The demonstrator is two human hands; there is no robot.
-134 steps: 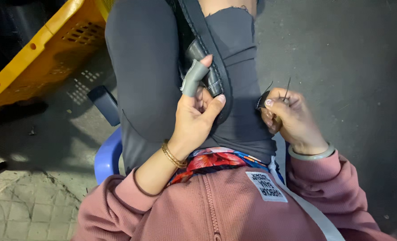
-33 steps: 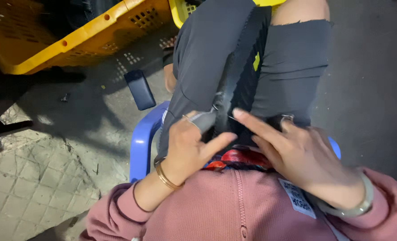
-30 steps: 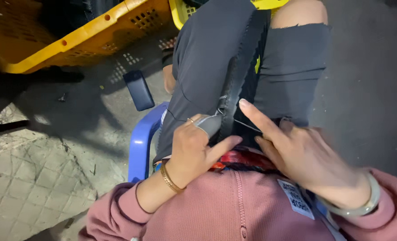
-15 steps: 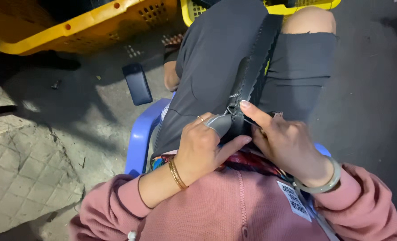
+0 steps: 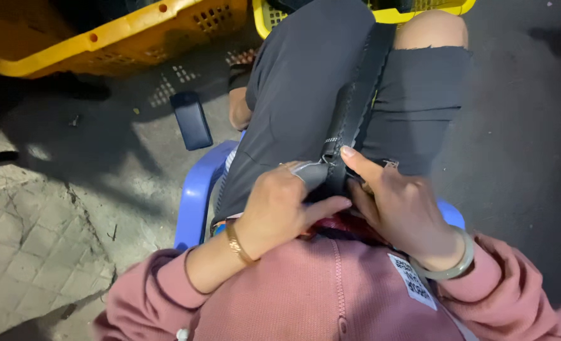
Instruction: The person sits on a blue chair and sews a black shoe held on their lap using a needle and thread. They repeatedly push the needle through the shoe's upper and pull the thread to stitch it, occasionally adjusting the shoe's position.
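A long black strap (image 5: 358, 95) with a stitched edge lies along my lap between my thighs in dark shorts. My left hand (image 5: 280, 208), with a gold bracelet on the wrist, grips the strap's near end where a grey piece (image 5: 311, 172) is wrapped. My right hand (image 5: 397, 202), with a pale green bangle on the wrist, presses on the strap beside it, index finger stretched along the stitching. Whether a needle is in the fingers cannot be seen.
I sit on a blue plastic stool (image 5: 195, 192). A dark phone-like slab (image 5: 191, 120) lies on the concrete to the left. A yellow plastic crate (image 5: 104, 38) stands at the upper left and another (image 5: 419, 7) beyond my knees. Paving tiles are at lower left.
My right hand has come in from holding thread out to the side and now rests on the strap beside my left hand. The view has shifted, with the crates higher in frame.
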